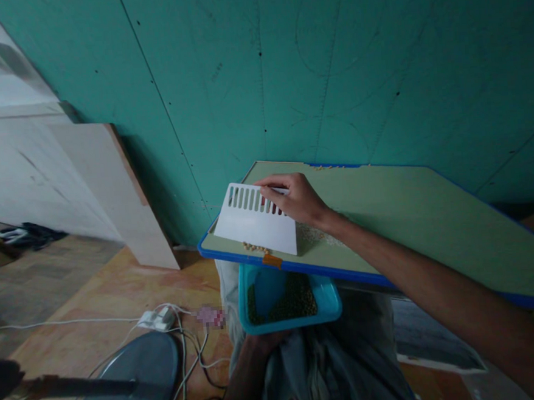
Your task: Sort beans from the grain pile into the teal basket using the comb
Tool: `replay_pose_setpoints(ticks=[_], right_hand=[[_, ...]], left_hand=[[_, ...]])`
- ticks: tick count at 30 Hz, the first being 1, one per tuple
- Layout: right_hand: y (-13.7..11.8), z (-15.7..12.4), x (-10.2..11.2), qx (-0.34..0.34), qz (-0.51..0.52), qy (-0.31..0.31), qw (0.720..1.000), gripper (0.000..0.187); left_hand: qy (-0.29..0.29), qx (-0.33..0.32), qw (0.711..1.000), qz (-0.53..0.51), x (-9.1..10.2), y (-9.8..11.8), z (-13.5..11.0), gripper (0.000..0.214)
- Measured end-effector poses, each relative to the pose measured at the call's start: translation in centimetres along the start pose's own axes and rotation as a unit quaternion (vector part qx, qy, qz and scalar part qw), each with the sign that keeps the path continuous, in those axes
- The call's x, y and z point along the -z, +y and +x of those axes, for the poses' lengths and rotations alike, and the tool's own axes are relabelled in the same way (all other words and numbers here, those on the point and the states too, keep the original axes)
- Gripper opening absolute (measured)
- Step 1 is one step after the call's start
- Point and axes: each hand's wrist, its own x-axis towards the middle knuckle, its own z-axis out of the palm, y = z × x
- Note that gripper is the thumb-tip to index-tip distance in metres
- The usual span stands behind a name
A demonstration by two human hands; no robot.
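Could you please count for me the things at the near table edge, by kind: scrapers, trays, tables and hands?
white slotted scraper: 1
blue tray: 1
green table: 1
hands: 2, the right hand on the scraper and the left hand beneath the tray
Total: 5

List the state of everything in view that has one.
white slotted plastic scraper: standing on edge, tilted, gripped at top
right hand: closed on the scraper's top edge
teal plastic tray: below the board's edge, partly filled with green beans
left hand: under the tray's near edge, grip hidden
beige grains: loose at the scraper's base
green board with blue rim: lying flat
white power strip: on the floor, cables attached
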Motion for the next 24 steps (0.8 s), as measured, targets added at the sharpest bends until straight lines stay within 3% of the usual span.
replay_pose_setpoints(ticks=[6, 10, 18, 24], right_hand=[[-0.1, -0.1, 0.0, -0.016, 0.017, -0.006, 1.0, 0.029], [-0.1, -0.1, 0.0, -0.003, 0.014, -0.007, 1.0, 0.028], [-0.4, -0.1, -0.1, 0.007, 0.011, -0.006, 1.0, 0.03], [-0.7, -0.3, -0.2, 0.015, 0.016, 0.015, 1.0, 0.028]], left_hand=[[-0.049, 0.025, 0.992, -0.114, -1.1, 0.8, -1.2, 0.08], [-0.078, 0.033, 0.98, -0.181, -0.6, 0.9, -1.9, 0.091], [-0.068, 0.045, 0.96, -0.269, 1.2, 0.5, -1.9, 0.057], [-0.086, 0.033, 0.954, -0.286, 1.9, 0.1, -1.6, 0.051]])
